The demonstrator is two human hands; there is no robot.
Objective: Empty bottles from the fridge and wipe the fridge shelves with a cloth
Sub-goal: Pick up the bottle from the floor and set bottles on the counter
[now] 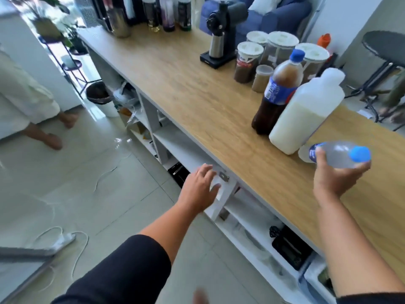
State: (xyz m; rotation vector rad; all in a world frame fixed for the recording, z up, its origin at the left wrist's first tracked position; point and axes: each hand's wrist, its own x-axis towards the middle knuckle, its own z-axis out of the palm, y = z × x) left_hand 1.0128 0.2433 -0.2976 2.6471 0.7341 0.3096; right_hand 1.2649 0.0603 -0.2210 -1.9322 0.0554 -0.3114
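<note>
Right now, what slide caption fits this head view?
Right hand holds a water bottle sideways over the wooden counter, beside milk jug and cola bottle.

A long wooden counter (197,88) is running from the near right to the far left. A cola bottle (278,93) and a white milk jug (306,115) are standing upright on it, touching or nearly so. Behind them, lidded jars (249,62) are standing in a cluster beside a black coffee grinder (221,34). Dark bottles (167,14) and a steel cup (120,23) are standing at the far end. The middle stretch is lying bare.
</note>
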